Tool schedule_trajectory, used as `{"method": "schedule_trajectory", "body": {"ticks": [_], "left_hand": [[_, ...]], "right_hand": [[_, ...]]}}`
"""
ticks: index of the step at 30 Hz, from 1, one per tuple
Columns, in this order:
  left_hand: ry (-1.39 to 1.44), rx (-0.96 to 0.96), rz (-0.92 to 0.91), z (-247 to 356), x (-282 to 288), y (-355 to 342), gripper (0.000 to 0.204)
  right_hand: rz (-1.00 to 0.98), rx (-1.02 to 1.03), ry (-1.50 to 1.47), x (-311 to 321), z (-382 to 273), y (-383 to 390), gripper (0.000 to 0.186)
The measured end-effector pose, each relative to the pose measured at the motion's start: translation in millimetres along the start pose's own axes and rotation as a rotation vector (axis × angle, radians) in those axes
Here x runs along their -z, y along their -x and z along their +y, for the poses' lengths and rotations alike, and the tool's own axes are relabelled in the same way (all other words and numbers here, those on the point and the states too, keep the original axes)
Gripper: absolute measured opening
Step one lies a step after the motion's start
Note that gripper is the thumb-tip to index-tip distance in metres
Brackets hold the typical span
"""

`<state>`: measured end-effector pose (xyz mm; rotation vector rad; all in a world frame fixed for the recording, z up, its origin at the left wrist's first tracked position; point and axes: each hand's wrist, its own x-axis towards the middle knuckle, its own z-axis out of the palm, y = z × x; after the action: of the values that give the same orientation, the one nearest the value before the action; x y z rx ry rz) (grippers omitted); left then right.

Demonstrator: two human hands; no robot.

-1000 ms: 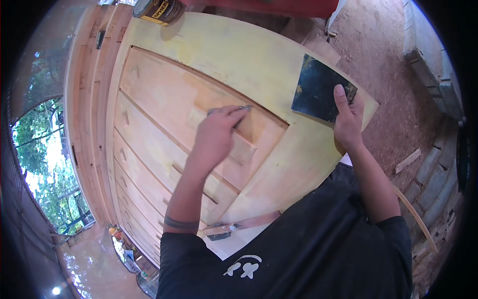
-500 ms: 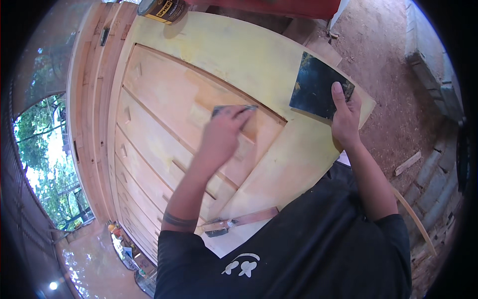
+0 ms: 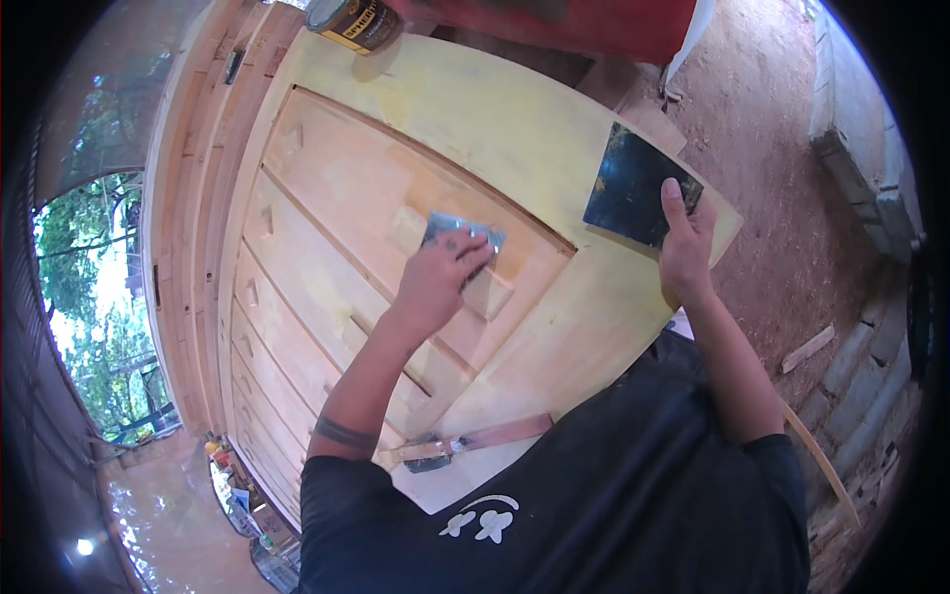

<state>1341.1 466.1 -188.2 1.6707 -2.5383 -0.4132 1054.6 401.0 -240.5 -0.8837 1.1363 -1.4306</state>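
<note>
Centrally, our left hand (image 3: 433, 287) grasps a grey scraper (image 3: 448, 224) beneath its fingers, long edge slanting rightward across the wooden panel (image 3: 341, 148); our right hand (image 3: 685, 252), farther off, clasps a dark plate (image 3: 631, 188).

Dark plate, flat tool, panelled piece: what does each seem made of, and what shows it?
Dark plate: metal or plastic, hard to tell; smooth, slightly glossy, flecked yellowish.
Flat tool: probably metal; thin, grey, shiny.
Panelled piece: likely wood; pale, mostly matte, with patchy yellowish finish.
</note>
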Motion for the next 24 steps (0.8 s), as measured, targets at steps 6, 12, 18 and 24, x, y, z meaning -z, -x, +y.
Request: {"method": "schedule_trajectory", "body": {"ticks": [6, 12, 18, 24], "left_hand": [[0.180, 0.065, -0.136, -22, 44, -19, 0.044], [0.145, 0.112, -0.011, -9, 16, -23, 0.042], [0.213, 0.092, 0.084, 5, 39, -9, 0.035], [1.427, 0.661, 0.484, -3, 76, -11, 0.021]], "right_hand": [[-0.023, 0.006, 0.009, 8, 3, -4, 0.025], [-0.007, -0.011, 0.004, 3, -1, -1, 0.026], [-0.035, -0.033, 0.061, 15, 7, -3, 0.022], [0.044, -0.119, -0.089, 3, -4, 5, 0.029]]}}
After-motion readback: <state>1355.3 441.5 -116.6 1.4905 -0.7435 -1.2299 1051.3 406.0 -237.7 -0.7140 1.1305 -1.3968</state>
